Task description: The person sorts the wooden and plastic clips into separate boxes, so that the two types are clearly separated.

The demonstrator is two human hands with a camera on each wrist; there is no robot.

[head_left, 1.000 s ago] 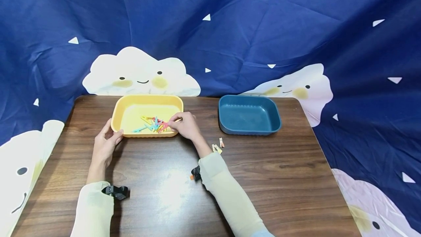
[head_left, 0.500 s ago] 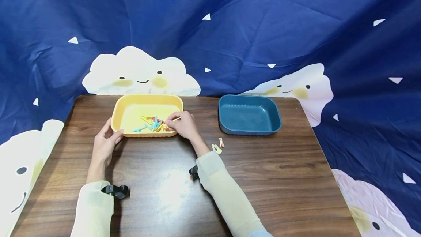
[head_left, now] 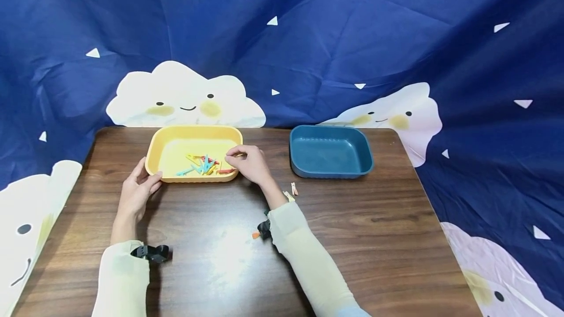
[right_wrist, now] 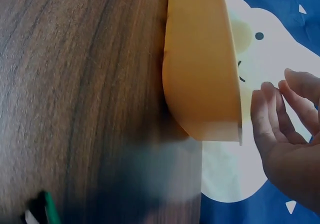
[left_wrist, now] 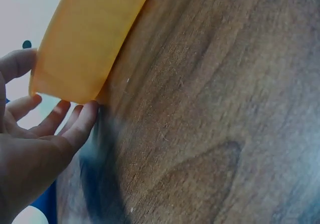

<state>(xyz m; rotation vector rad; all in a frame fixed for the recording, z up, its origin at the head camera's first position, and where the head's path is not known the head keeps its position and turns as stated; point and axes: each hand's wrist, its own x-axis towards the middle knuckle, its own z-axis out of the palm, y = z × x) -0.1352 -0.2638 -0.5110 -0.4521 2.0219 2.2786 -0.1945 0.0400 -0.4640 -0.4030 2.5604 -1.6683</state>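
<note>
A yellow plastic bin (head_left: 194,131) stands at the table's back left. Several small clothespins (head_left: 204,165) in red, yellow and blue lie heaped in its front right part. My left hand (head_left: 134,192) grips the bin's front left corner, thumb at the rim and fingers against the outer wall, as the left wrist view also shows. Over the bin's right end hovers my right hand (head_left: 251,163), fingers loosely bent and nothing visible between them. In the right wrist view that hand (right_wrist: 290,119) is apart from the bin wall. Below its fingertips lies a red clothespin (head_left: 226,171).
A dark blue bin (head_left: 330,176) stands at the back right with nothing visible inside. In front of it, a pale orange clothespin (head_left: 294,189) and a yellowish one (head_left: 288,196), partly behind the right forearm, lie on the wooden table (head_left: 374,238). A patterned blue cloth hangs behind.
My right hand pinched a red clothespin a second ago; now its fingers are off the pile and a red clothespin lies beneath them. The left hand keeps its grip. The head view shifted slightly.
</note>
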